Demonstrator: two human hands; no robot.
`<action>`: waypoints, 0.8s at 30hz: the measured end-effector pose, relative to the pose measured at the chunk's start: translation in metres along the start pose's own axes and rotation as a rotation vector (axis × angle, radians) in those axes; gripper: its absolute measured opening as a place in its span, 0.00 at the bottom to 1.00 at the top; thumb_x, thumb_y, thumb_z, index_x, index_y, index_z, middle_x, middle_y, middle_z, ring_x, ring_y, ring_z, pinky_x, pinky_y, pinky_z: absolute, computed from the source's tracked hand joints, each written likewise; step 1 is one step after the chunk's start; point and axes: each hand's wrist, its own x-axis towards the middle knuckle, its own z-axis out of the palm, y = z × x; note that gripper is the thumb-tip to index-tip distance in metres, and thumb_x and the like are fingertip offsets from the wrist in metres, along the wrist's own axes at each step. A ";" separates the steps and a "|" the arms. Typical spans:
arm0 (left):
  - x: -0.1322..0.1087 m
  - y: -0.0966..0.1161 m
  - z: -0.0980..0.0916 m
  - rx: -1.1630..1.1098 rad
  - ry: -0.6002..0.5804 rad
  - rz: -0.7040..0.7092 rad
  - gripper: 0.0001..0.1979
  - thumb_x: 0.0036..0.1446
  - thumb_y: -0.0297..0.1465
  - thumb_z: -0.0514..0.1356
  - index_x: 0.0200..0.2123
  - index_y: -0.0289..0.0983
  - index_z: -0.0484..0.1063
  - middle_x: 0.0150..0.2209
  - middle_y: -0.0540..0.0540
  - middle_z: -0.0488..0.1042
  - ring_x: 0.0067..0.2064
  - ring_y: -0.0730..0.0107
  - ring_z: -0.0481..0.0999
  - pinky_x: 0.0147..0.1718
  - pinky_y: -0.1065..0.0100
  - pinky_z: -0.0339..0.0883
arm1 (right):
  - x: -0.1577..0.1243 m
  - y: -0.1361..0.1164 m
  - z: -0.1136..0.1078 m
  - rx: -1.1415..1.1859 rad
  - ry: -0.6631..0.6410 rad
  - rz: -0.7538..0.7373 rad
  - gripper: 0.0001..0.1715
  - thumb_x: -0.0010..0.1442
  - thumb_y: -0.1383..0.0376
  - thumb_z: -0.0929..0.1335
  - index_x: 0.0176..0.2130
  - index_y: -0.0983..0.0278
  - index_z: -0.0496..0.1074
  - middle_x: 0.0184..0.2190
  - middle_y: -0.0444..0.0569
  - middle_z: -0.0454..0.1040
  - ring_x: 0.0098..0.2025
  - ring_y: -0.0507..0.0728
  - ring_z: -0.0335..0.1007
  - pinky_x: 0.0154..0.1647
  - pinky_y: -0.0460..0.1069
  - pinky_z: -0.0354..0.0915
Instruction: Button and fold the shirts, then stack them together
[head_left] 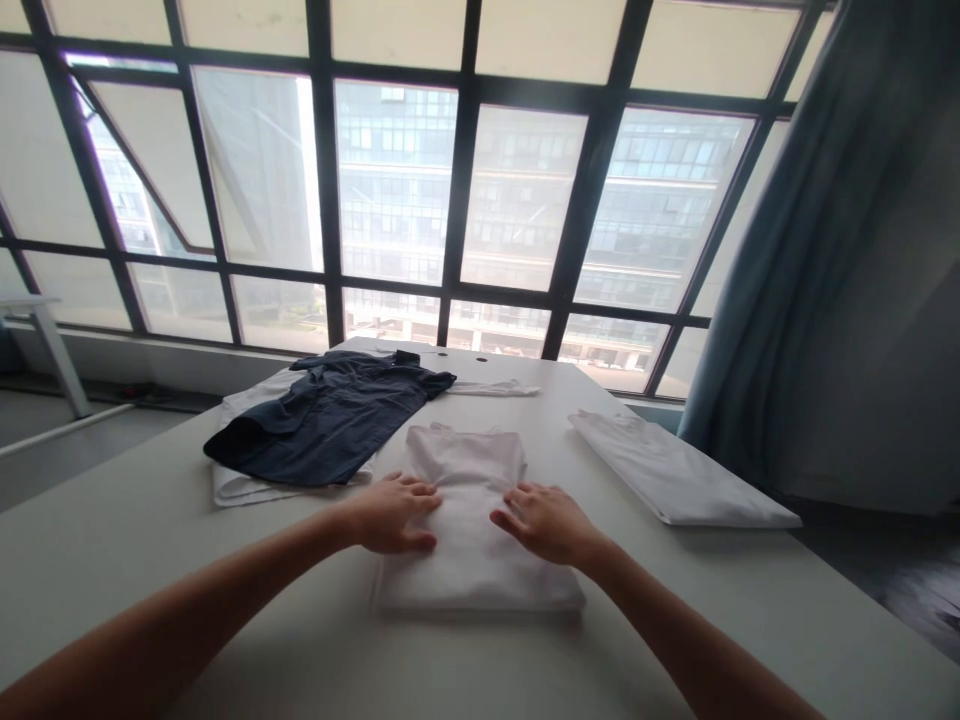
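A folded white garment [469, 470] lies in front of me on the white table [112, 540]. My left hand [394, 513] rests flat on its left side, fingers stretched out and pointing right. My right hand [544, 520] lies flat on its right side, fingers spread and pointing left. Neither hand grips the cloth; both press down on top of it.
A dark blue shirt [330, 420] lies spread over another white garment [240, 487] at the left. A folded white garment [675, 470] lies at the right, near the table's edge. Large windows [397, 190] stand behind the table and a blue curtain [832, 270] hangs at the right.
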 end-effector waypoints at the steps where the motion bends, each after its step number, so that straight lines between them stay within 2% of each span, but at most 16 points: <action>1: -0.002 0.006 -0.003 -0.028 0.007 0.043 0.30 0.60 0.54 0.55 0.56 0.42 0.75 0.57 0.39 0.74 0.58 0.50 0.72 0.60 0.55 0.57 | -0.003 -0.003 -0.004 0.015 0.009 0.012 0.35 0.63 0.40 0.61 0.49 0.62 0.78 0.49 0.60 0.78 0.52 0.69 0.73 0.58 0.61 0.60; 2: -0.003 0.010 -0.005 -0.059 0.032 0.076 0.26 0.61 0.52 0.55 0.52 0.42 0.77 0.52 0.40 0.78 0.53 0.52 0.76 0.57 0.57 0.61 | -0.005 -0.006 -0.006 0.036 0.028 0.013 0.33 0.62 0.41 0.62 0.45 0.62 0.79 0.44 0.59 0.80 0.48 0.68 0.75 0.54 0.59 0.62; 3: -0.002 0.013 -0.004 -0.083 0.076 0.097 0.25 0.63 0.51 0.54 0.51 0.42 0.78 0.51 0.40 0.79 0.51 0.53 0.77 0.55 0.59 0.63 | -0.005 -0.008 -0.006 0.059 0.057 -0.012 0.30 0.62 0.42 0.64 0.45 0.62 0.79 0.43 0.58 0.80 0.46 0.67 0.75 0.54 0.58 0.63; 5: 0.004 0.011 0.004 -0.084 0.180 0.115 0.25 0.65 0.48 0.53 0.56 0.40 0.74 0.57 0.38 0.74 0.57 0.52 0.73 0.59 0.57 0.60 | -0.002 -0.011 0.001 0.089 0.108 -0.128 0.30 0.62 0.46 0.66 0.54 0.62 0.75 0.52 0.58 0.77 0.54 0.66 0.72 0.59 0.57 0.60; 8: 0.017 -0.006 0.022 -0.028 0.197 0.094 0.33 0.65 0.48 0.53 0.66 0.35 0.62 0.68 0.36 0.57 0.69 0.51 0.56 0.67 0.54 0.47 | 0.011 -0.007 0.017 0.089 0.066 -0.248 0.36 0.66 0.49 0.61 0.66 0.63 0.63 0.68 0.56 0.59 0.69 0.65 0.53 0.70 0.60 0.45; 10: 0.023 -0.022 0.028 -0.025 0.147 0.027 0.37 0.65 0.50 0.50 0.69 0.33 0.56 0.70 0.36 0.51 0.71 0.53 0.49 0.68 0.55 0.42 | 0.023 0.002 0.026 0.082 0.013 -0.219 0.37 0.69 0.48 0.57 0.68 0.63 0.59 0.70 0.54 0.53 0.72 0.63 0.44 0.71 0.61 0.38; 12: 0.026 -0.037 0.028 -0.032 0.098 -0.070 0.39 0.66 0.53 0.46 0.70 0.33 0.51 0.71 0.36 0.47 0.72 0.54 0.45 0.68 0.55 0.39 | 0.034 0.016 0.029 0.068 0.005 -0.143 0.37 0.70 0.48 0.55 0.69 0.62 0.56 0.71 0.53 0.50 0.73 0.62 0.41 0.72 0.63 0.35; 15: 0.025 -0.049 0.022 -0.024 0.057 -0.192 0.38 0.66 0.53 0.43 0.71 0.37 0.49 0.72 0.37 0.42 0.73 0.55 0.42 0.68 0.51 0.36 | 0.045 0.040 0.028 0.055 -0.002 0.070 0.36 0.70 0.49 0.53 0.71 0.61 0.51 0.73 0.51 0.45 0.74 0.60 0.38 0.71 0.65 0.36; 17: 0.024 -0.051 0.017 -0.011 0.059 -0.217 0.37 0.66 0.53 0.42 0.71 0.38 0.51 0.72 0.38 0.43 0.73 0.56 0.42 0.67 0.50 0.35 | 0.048 0.052 0.026 0.061 -0.011 0.200 0.37 0.71 0.49 0.52 0.71 0.62 0.49 0.73 0.52 0.43 0.74 0.60 0.37 0.70 0.65 0.37; 20: 0.022 -0.044 0.007 0.017 0.055 -0.205 0.38 0.64 0.55 0.47 0.68 0.37 0.58 0.70 0.36 0.51 0.71 0.53 0.49 0.66 0.52 0.41 | 0.047 0.059 0.025 0.039 0.008 0.245 0.38 0.71 0.50 0.52 0.71 0.65 0.49 0.72 0.55 0.46 0.73 0.60 0.39 0.71 0.64 0.37; 22: 0.019 -0.037 -0.003 0.037 0.057 -0.192 0.35 0.62 0.55 0.50 0.61 0.37 0.68 0.66 0.35 0.63 0.67 0.49 0.60 0.63 0.54 0.51 | 0.045 0.057 0.023 0.009 0.043 0.226 0.38 0.71 0.50 0.54 0.70 0.67 0.51 0.72 0.56 0.48 0.73 0.60 0.41 0.71 0.63 0.37; 24: 0.014 -0.029 -0.014 0.062 0.071 -0.233 0.28 0.62 0.53 0.51 0.46 0.38 0.79 0.52 0.36 0.77 0.57 0.47 0.73 0.56 0.56 0.60 | 0.041 0.052 0.019 -0.001 0.056 0.215 0.38 0.70 0.51 0.56 0.70 0.68 0.52 0.71 0.57 0.50 0.72 0.61 0.43 0.71 0.62 0.38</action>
